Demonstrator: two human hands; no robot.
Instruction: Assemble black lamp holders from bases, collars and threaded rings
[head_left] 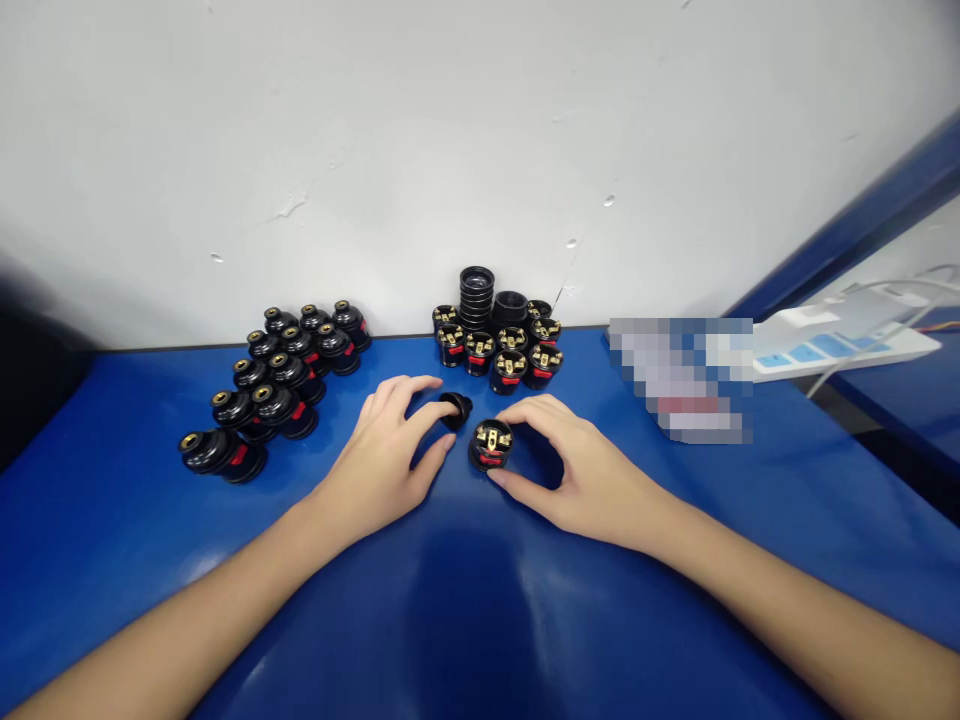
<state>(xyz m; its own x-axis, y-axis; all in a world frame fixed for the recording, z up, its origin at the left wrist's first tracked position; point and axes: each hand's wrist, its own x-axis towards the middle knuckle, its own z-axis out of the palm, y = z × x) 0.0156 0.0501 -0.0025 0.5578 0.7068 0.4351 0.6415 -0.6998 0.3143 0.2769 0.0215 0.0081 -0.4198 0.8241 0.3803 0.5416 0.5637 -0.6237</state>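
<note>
My right hand (581, 460) has its thumb and index finger round the sides of a black lamp socket body (491, 445), whose open top shows brass contacts and a red part on its near side. Just to the left, a small black domed cap (456, 410) lies tipped over with its hollow side towards my left hand (394, 440). That hand has its fingers apart, and the index fingertip is at the cap's opening. The left thumb stays clear of the cap.
Finished-looking lamp sockets (277, 405) with caps on stand in rows at the left. Several open socket bodies (510, 370) stand behind my hands, beside a stack of black threaded rings (477, 297). A white power strip (847, 350) and a blurred-out item (682, 385) lie at the right.
</note>
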